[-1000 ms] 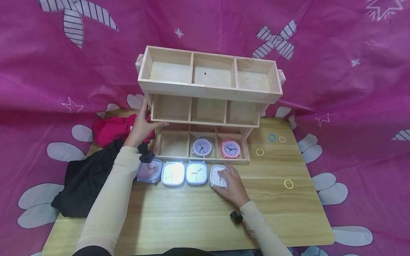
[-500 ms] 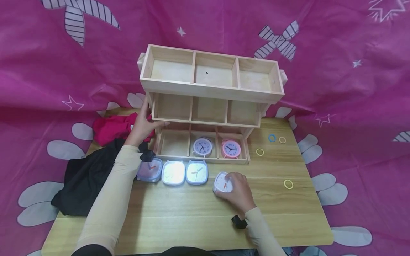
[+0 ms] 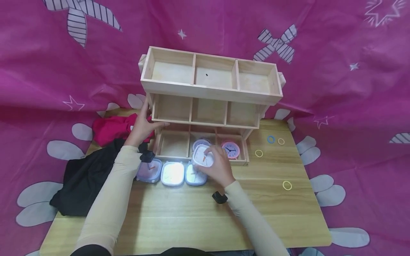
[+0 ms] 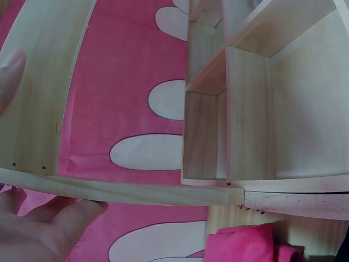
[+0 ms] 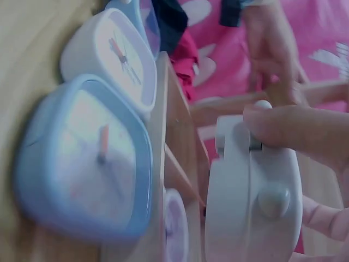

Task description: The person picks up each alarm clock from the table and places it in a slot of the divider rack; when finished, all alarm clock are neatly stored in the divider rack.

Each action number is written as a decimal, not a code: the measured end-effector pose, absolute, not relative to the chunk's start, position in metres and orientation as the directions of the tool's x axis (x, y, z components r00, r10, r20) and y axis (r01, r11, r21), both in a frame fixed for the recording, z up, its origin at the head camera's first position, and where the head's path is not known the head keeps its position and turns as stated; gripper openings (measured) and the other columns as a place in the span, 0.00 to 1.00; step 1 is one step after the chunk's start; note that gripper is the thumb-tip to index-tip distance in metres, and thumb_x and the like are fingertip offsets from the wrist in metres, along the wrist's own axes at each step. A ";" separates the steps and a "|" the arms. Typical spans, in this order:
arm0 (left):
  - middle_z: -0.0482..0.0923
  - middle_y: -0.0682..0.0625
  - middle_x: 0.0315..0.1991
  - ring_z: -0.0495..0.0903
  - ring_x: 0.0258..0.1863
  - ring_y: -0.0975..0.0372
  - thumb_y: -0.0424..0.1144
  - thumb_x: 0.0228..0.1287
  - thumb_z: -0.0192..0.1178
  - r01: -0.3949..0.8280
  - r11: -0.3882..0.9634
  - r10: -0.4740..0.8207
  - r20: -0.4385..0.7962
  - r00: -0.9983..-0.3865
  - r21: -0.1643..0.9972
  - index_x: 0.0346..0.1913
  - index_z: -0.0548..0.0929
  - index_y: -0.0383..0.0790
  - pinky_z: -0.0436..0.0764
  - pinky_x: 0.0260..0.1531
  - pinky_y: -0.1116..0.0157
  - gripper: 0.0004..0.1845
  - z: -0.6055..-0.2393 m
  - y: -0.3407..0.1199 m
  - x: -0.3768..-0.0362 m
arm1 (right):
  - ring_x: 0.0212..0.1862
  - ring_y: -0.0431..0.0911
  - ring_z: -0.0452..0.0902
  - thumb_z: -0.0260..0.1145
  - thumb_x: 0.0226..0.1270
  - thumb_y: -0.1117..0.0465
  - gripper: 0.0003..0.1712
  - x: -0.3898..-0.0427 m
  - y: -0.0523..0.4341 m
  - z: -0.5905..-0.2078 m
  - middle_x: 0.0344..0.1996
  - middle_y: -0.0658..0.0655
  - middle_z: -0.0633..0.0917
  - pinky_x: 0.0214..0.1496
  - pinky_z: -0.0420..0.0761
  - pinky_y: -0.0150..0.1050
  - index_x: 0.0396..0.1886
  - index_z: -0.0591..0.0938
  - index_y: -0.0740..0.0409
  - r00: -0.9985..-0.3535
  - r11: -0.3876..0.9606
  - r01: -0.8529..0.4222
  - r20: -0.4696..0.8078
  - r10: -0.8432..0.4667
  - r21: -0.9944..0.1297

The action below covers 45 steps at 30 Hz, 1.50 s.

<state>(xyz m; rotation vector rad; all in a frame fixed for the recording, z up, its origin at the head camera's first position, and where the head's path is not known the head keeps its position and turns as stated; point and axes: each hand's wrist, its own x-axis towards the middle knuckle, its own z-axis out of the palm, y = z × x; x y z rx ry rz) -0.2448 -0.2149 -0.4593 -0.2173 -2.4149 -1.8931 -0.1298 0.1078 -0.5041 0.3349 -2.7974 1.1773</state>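
A magenta curtain printed with white bows, stars and petal shapes (image 3: 221, 25) fills the upper part and both sides of the head view. Before it, a light wood-grain desk (image 3: 179, 227) occupies the lower centre. On the desk, at the centre of the frame, stands a pale wooden three-tiered rack (image 3: 211, 89), each tier divided into three compartments. A black cloth (image 3: 81, 181) lies at the left of the frame, with a crimson cloth (image 3: 110, 129) just above it. The left hand (image 3: 139, 129) grips the rack's left side at middle-tier height, thumb towards the front. The right hand (image 3: 219, 166), at centre, grasps a white rounded-square clock (image 3: 202, 156) between thumb and fingers; this clock is held before the bottom tier's middle compartment. In front of the rack, left to right, a blue clock (image 3: 148, 171), a second white clock (image 3: 173, 174) and another blue clock (image 3: 196, 179) form a row. Within the bottom tier, a pale purple round clock (image 3: 200, 143), partly hidden, occupies the middle compartment, and a pink round clock (image 3: 231, 150) the right one. Smallest are the rings at right: two yellow (image 3: 287, 190), one tan (image 3: 281, 145) and one blue (image 3: 271, 143).
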 end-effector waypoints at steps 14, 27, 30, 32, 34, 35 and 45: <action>0.54 0.53 0.86 0.62 0.81 0.43 0.32 0.57 0.81 0.168 0.211 0.065 0.157 -0.985 0.963 0.84 0.46 0.78 0.73 0.75 0.37 0.67 -0.465 -0.217 -0.240 | 0.59 0.52 0.79 0.87 0.50 0.41 0.32 -0.202 0.003 -0.516 0.51 0.53 0.85 0.67 0.81 0.47 0.47 0.81 0.49 -0.923 0.770 -0.363 0.090 -0.374 -0.524; 0.52 0.51 0.87 0.59 0.84 0.46 0.34 0.59 0.80 0.133 0.217 0.061 0.123 -0.991 0.967 0.85 0.44 0.79 0.72 0.75 0.38 0.67 -0.463 -0.212 -0.237 | 0.62 0.54 0.84 0.84 0.54 0.39 0.42 -0.222 -0.031 -0.540 0.57 0.56 0.89 0.73 0.80 0.49 0.63 0.83 0.56 -0.912 0.841 -0.394 0.046 -0.407 -0.370; 0.51 0.51 0.87 0.58 0.84 0.45 0.35 0.59 0.80 0.128 0.225 0.058 0.118 -0.991 0.966 0.85 0.43 0.79 0.72 0.74 0.37 0.67 -0.460 -0.212 -0.237 | 0.64 0.54 0.82 0.83 0.56 0.38 0.37 -0.221 -0.032 -0.546 0.58 0.55 0.88 0.74 0.79 0.50 0.60 0.85 0.53 -0.913 0.850 -0.395 0.046 -0.406 -0.348; 0.50 0.52 0.87 0.57 0.85 0.45 0.35 0.59 0.81 0.129 0.220 0.059 0.119 -0.991 0.967 0.84 0.43 0.80 0.72 0.74 0.37 0.67 -0.460 -0.212 -0.237 | 0.64 0.54 0.80 0.82 0.58 0.38 0.34 -0.221 -0.032 -0.548 0.57 0.55 0.87 0.74 0.78 0.50 0.56 0.86 0.52 -0.910 0.847 -0.404 0.057 -0.411 -0.346; 0.49 0.52 0.87 0.56 0.85 0.45 0.36 0.58 0.81 0.131 0.220 0.060 0.121 -0.991 0.967 0.84 0.43 0.80 0.73 0.74 0.36 0.67 -0.459 -0.213 -0.238 | 0.64 0.53 0.80 0.81 0.59 0.38 0.30 -0.220 -0.032 -0.550 0.56 0.55 0.86 0.74 0.78 0.51 0.52 0.86 0.51 -0.907 0.841 -0.411 0.067 -0.415 -0.352; 0.49 0.53 0.87 0.56 0.85 0.44 0.36 0.58 0.81 0.132 0.220 0.059 0.122 -0.991 0.966 0.84 0.43 0.81 0.73 0.74 0.36 0.67 -0.459 -0.214 -0.238 | 0.63 0.53 0.80 0.81 0.59 0.38 0.29 -0.220 -0.032 -0.551 0.55 0.55 0.86 0.73 0.78 0.51 0.50 0.86 0.51 -0.906 0.839 -0.415 0.073 -0.418 -0.352; 0.50 0.51 0.87 0.57 0.85 0.44 0.37 0.59 0.81 0.130 0.229 0.054 0.121 -0.991 0.965 0.84 0.43 0.81 0.73 0.74 0.38 0.67 -0.461 -0.214 -0.240 | 0.60 0.50 0.80 0.77 0.65 0.38 0.28 -0.217 -0.023 -0.550 0.54 0.54 0.83 0.68 0.81 0.46 0.54 0.84 0.51 -0.900 0.826 -0.401 -0.001 -0.437 -0.396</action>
